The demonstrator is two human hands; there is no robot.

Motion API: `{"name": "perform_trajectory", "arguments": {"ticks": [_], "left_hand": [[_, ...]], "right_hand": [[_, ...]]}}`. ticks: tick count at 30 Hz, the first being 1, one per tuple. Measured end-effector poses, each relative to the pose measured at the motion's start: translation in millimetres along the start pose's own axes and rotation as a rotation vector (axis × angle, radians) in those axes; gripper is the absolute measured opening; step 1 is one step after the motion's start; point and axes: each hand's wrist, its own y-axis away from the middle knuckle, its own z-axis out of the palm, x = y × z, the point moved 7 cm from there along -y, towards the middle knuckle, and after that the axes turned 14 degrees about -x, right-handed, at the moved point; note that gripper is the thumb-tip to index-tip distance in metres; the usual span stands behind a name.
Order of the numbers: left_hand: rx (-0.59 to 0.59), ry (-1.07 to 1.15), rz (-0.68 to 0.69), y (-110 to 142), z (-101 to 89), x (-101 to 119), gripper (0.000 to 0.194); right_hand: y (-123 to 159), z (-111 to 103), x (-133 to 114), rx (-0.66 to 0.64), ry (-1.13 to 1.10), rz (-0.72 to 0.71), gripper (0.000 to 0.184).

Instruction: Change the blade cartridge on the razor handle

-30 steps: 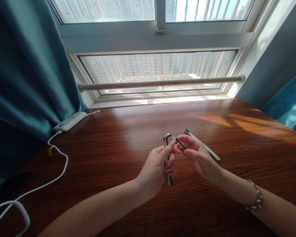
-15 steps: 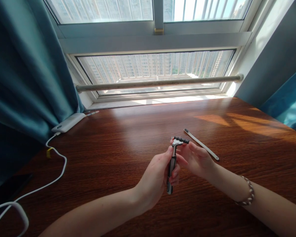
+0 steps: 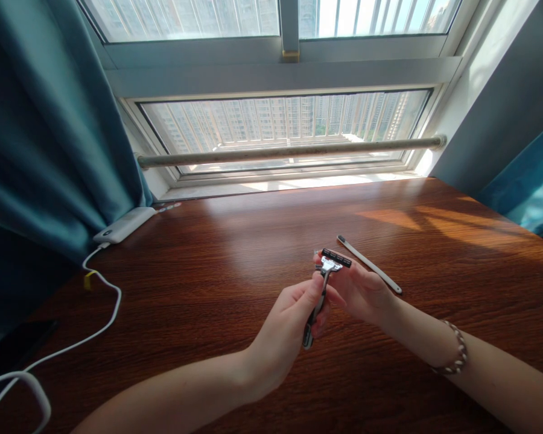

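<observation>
A safety razor (image 3: 315,308) with a dark and silver handle is held in my left hand (image 3: 294,313), thumb along the handle and fingers wrapped behind it. Its wide black head (image 3: 336,258) points up and away from me, tilted to the right. Close behind that head is my right hand (image 3: 364,292), its fingers curled and partly hidden by the razor. A small clear and dark edge shows at its fingertips; what it belongs to I cannot make out. Past the right hand, a white toothbrush (image 3: 371,265) with dark bristles lies slanting on the table.
The brown wooden table (image 3: 199,253) reaches to the window sill. A white power bank (image 3: 127,225) with a white cable (image 3: 117,301) lies at the left beside the blue curtain (image 3: 58,120). A dark flat object (image 3: 22,343) is at the left edge. A metal bar (image 3: 289,152) crosses the window.
My left hand has turned the razor: its head now leans further right and shows more of its face, and the handle's lower end has swung left. The right hand stays nearly in place.
</observation>
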Motion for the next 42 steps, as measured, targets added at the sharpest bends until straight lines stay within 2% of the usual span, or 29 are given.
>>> {"name": "perform_trajectory", "arguments": {"ticks": [13, 18, 28, 42], "left_hand": [[-0.035, -0.011, -0.01, 1.9, 4.6, 0.1, 0.038], [-0.032, -0.011, -0.017, 2.4, 3.0, -0.5, 0.039], [-0.065, -0.011, 0.006, 1.1, 5.3, -0.8, 0.036], [-0.068, -0.018, 0.005, -0.4, 5.1, -2.6, 0.035]], "right_hand": [[0.4, 9.0, 4.2, -0.094, -0.045, 0.045, 0.043], [1.2, 8.6, 2.6, -0.075, -0.036, 0.028, 0.041], [0.7, 9.4, 5.9, -0.166, -0.095, 0.016, 0.041], [1.5, 6.4, 7.1, -0.135, -0.107, 0.019, 0.042]]}}
